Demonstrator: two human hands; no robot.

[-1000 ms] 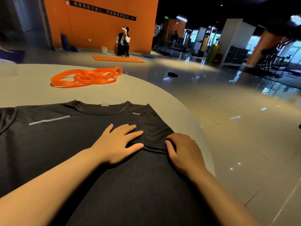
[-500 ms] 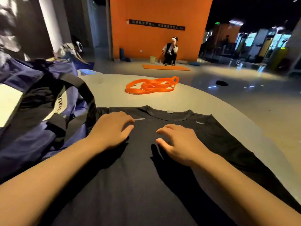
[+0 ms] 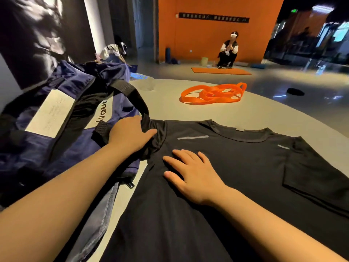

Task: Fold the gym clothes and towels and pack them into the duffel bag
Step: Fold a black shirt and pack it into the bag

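A black T-shirt (image 3: pixel 236 173) lies flat on the round grey table (image 3: pixel 273 118), collar away from me, its right sleeve folded inward. A navy duffel bag (image 3: pixel 56 118) with black straps and a white label stands at the left, touching the shirt's left shoulder. My left hand (image 3: pixel 130 135) grips the bunched left sleeve of the shirt right beside the bag's black strap. My right hand (image 3: pixel 194 174) lies flat with spread fingers on the shirt's chest.
An orange resistance band (image 3: pixel 213 94) lies coiled at the far side of the table. A clear plastic container (image 3: pixel 145 83) stands behind the bag. A person (image 3: pixel 228 50) crouches by an orange mat (image 3: pixel 221 70) on the floor near the orange wall. The table edge curves away at the right.
My view turned left, bringing the bag into sight. Both hands moved from the folded right sleeve to the left side; my left hand took hold of the left sleeve, my right hand flattened on the chest.
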